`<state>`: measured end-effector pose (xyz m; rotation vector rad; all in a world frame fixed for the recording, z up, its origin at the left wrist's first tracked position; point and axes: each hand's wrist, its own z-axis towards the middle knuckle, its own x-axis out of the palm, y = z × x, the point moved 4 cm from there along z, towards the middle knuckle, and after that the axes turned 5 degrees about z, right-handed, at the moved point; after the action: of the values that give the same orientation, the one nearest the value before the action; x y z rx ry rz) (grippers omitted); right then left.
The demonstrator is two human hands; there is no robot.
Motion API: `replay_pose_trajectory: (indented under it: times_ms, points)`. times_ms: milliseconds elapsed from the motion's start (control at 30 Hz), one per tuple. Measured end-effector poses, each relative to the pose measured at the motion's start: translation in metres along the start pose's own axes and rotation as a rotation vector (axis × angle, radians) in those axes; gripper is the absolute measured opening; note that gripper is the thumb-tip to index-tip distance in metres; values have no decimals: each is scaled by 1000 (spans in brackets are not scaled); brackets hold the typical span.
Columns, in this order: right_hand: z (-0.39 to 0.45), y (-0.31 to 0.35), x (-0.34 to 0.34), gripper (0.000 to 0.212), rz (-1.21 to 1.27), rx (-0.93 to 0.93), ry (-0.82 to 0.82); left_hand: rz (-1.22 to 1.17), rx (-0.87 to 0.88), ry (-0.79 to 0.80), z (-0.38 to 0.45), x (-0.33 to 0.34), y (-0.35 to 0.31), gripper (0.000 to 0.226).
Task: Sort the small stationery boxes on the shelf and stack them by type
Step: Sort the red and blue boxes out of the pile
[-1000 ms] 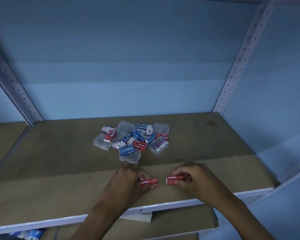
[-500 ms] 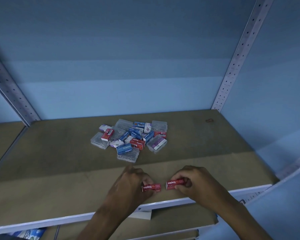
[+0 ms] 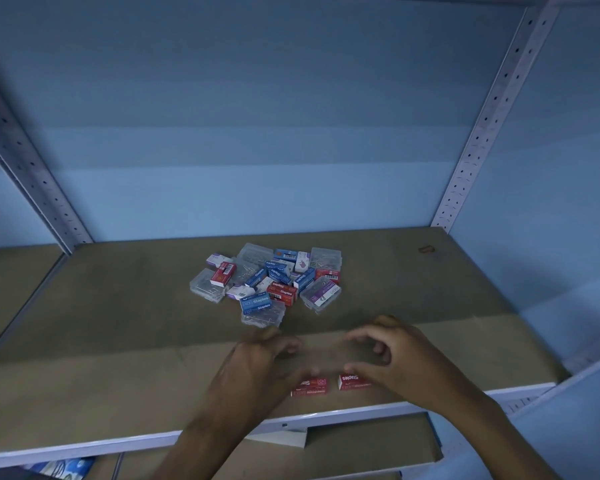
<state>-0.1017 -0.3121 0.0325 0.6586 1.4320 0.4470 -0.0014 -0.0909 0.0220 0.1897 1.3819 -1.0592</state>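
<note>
Left hand [image 3: 257, 365] and right hand [image 3: 392, 358] hover empty, fingers loose, above two red staple boxes [image 3: 329, 384]; light, stiff cardboard, probably; pinch long sides.

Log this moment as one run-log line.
left hand: open, over left red staples box | right hand: open, thumb by right red staples box | both boxes on shelf front | mixed pile: unsorted
</note>
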Motion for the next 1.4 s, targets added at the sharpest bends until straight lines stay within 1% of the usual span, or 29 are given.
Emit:
replay_pose_trajectory:
  times_ms: [33,100,133,200,333,400,500,633,800,933,1000,1100,1233,1333,1400]
  points:
    - [6,1,0,50,-7,-4,2,26,-6,-16,3,-5,3,42]
    - [19,7,1,43,-25,-22,-7,75,-14,-98,9,-14,14,38]
    - [27,11,0,43,-32,-36,-20,90,-30,-131,13,-17,20,38]
    - [46,18,1,51,-66,-65,-66,134,-79,-145,24,-19,33,43]
    - [89,26,6,58,-93,-34,-146,243,-141,-175,40,-23,50,48]
    - [107,28,11,59,-144,13,-130,287,-163,-171,45,-24,60,54]
    - [123,28,20,63,-226,64,-115,355,-153,-112,52,-24,73,57]
    - [132,29,32,54,-240,57,-121,388,-153,-61,56,-27,75,56]
    - [136,26,37,43,-224,62,-132,317,-149,-99,52,-35,62,37]
    - [139,24,38,33,-201,61,-164,293,-132,-67,51,-35,63,27]
    - [140,23,38,28,-196,58,-192,271,-143,-42,53,-36,61,26]
    - [141,22,40,25,-188,47,-215,286,-127,-54,51,-38,56,27]
    - [141,20,40,23,-128,11,-233,215,-149,-60,49,-40,57,26]
    - [139,20,33,25,9,-28,-256,207,-133,-32,51,-39,58,29]
    - [136,21,27,33,91,-54,-264,136,-128,-48,51,-40,58,36]
